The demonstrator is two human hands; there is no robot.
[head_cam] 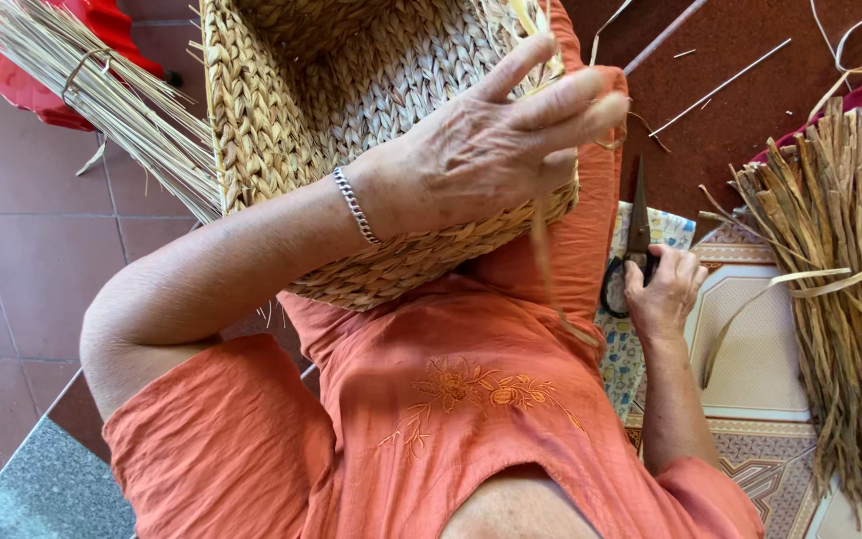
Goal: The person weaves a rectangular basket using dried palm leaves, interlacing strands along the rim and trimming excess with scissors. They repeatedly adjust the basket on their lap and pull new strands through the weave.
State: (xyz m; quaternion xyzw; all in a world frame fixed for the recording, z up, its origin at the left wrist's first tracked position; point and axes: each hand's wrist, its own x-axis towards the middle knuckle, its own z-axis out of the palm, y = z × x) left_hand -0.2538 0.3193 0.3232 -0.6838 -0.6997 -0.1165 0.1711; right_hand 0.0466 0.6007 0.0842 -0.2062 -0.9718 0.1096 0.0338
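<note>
While left hand (491,150) pinches basket (351,100) strand, right hand (662,289) grasps scissors (636,240), dried-leaf bundle (840,299) beside.

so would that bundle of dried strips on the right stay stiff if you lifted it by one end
Probably not: the bundle of dried strips looks flat, thin and long, so it would likely sag. Its one visible tie sits mid-length, so the ends may splay. It probably weighs little.

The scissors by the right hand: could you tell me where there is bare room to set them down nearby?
Free patches: the patterned mat between the right hand on the scissors and the dried-leaf bundle, and the tiled floor left of the arm. The dark floor above holds stray strips. The lap is crowded: the left hand holds the woven basket there.
</note>
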